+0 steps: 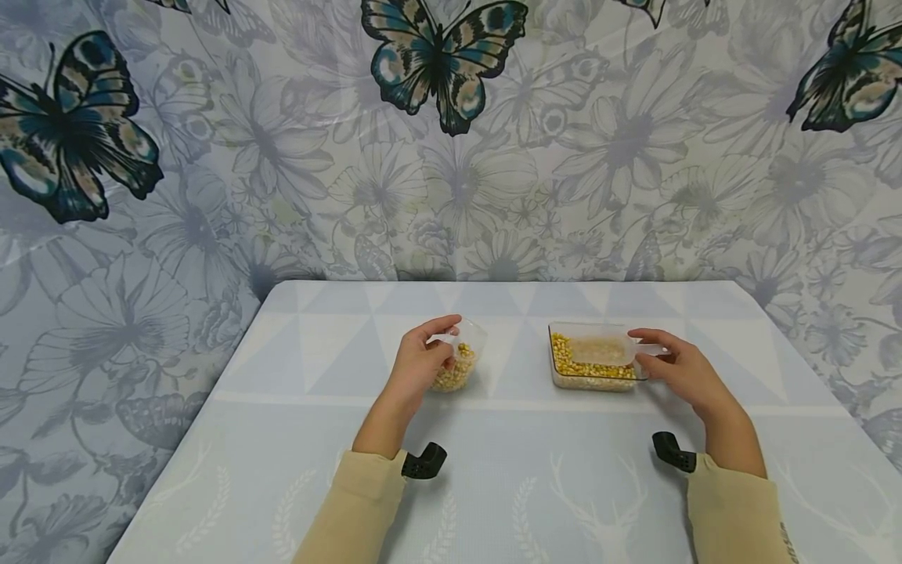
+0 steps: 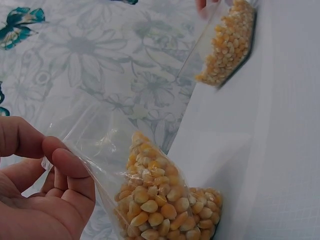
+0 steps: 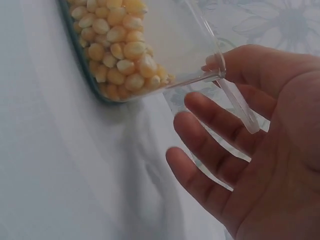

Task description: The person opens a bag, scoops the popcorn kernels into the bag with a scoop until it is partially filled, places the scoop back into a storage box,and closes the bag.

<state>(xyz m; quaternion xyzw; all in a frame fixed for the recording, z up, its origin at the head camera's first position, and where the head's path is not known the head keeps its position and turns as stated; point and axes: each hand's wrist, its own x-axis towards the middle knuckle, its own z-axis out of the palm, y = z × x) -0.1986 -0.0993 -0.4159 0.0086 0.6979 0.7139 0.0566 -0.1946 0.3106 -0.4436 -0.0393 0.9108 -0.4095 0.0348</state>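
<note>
My left hand pinches the upper edge of a clear plastic bag between thumb and fingers. Yellow corn kernels fill the bag's lower part, and it rests on the table. To its right stands a clear rectangular container, also holding corn kernels. A translucent scoop lies over the kernels in it, its handle sticking out past the right rim. My right hand holds that handle with thumb and index finger at the container's right end, while the other fingers spread loosely below.
Both things stand on a table with a pale patterned cover. Behind it hangs a floral cloth with butterflies, close to the table's back edge. A stretch of tabletop separates bag and container. Black wrist mounts sit at both sleeves.
</note>
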